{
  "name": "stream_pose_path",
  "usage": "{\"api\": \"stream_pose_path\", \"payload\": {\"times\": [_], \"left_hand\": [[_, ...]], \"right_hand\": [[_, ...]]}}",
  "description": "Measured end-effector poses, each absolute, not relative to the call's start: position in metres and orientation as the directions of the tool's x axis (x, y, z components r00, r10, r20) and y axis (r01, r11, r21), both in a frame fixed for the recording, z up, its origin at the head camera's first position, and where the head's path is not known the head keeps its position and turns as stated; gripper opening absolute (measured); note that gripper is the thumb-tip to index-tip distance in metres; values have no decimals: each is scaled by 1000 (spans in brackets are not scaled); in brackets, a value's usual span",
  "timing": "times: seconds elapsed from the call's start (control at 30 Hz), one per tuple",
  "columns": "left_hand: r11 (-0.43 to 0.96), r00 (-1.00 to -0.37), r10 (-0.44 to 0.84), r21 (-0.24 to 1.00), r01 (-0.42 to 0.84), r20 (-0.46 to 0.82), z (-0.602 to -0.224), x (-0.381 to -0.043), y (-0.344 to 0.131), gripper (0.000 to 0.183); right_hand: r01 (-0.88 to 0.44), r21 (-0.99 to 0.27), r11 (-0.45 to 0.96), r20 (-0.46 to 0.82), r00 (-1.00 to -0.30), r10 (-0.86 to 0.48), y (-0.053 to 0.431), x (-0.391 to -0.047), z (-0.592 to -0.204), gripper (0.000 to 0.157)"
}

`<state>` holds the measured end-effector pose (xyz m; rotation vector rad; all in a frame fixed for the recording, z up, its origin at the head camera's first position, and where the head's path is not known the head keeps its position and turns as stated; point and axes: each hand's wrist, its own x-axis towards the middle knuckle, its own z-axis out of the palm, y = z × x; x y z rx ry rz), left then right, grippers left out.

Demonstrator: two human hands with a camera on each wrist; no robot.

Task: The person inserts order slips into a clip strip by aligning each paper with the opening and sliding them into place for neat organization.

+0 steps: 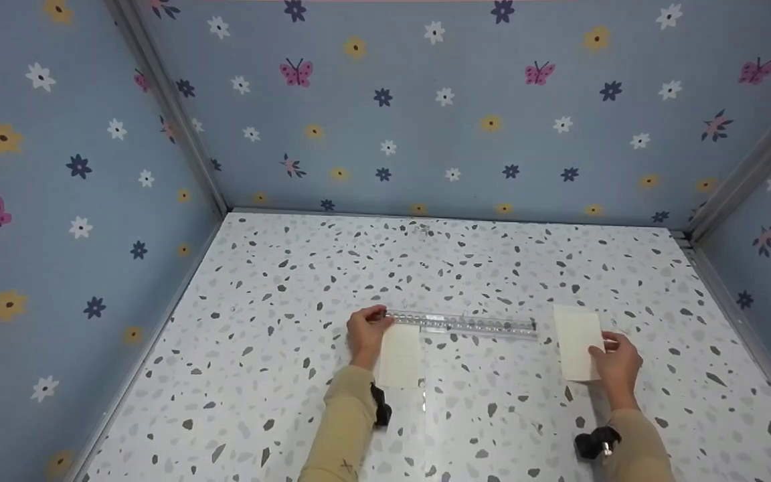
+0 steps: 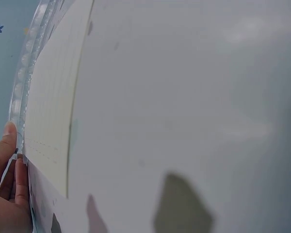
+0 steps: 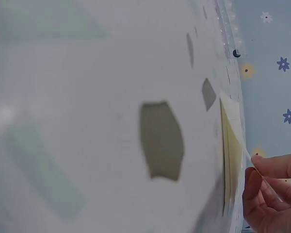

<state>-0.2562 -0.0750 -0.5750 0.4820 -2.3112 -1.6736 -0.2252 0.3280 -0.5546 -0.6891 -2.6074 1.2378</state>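
My left hand (image 1: 367, 335) pinches the left end of a long clear plastic strip (image 1: 472, 325), which looks like a ruler with a row of round holes. Just below that end lies a cream lined sheet (image 1: 399, 358); in the left wrist view its top edge meets the strip. Over on the right, my right hand (image 1: 618, 365) pinches the right edge of cream paper (image 1: 578, 348), apart from the strip. Seen from the right wrist, a thin raised edge is between thumb and fingers, with layered yellowish sheets (image 3: 231, 160) beside it.
The tabletop (image 1: 492, 268) is white with grey speckles. Blue flowered panels (image 1: 425, 114) stand behind it and at both sides, joined by metal posts (image 1: 171, 107). A black wrist camera (image 1: 380, 405) sits on each sleeve.
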Motion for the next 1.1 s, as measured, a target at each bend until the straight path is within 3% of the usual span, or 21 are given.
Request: {"api": "stream_pose_path", "payload": {"times": [0.43, 0.8, 1.1], "left_hand": [[285, -915, -404, 951, -123, 3, -577, -257, -76, 24], [267, -911, -411, 961, -77, 41, -578, -255, -76, 22], [294, -918, -397, 944, -146, -19, -581, -259, -76, 24]], "right_hand": [[355, -827, 435, -79, -840, 536, 325, -213, -550, 39], [420, -852, 313, -201, -814, 545, 318, -198, -550, 44], [434, -863, 260, -253, -815, 521, 314, -187, -549, 45]]}}
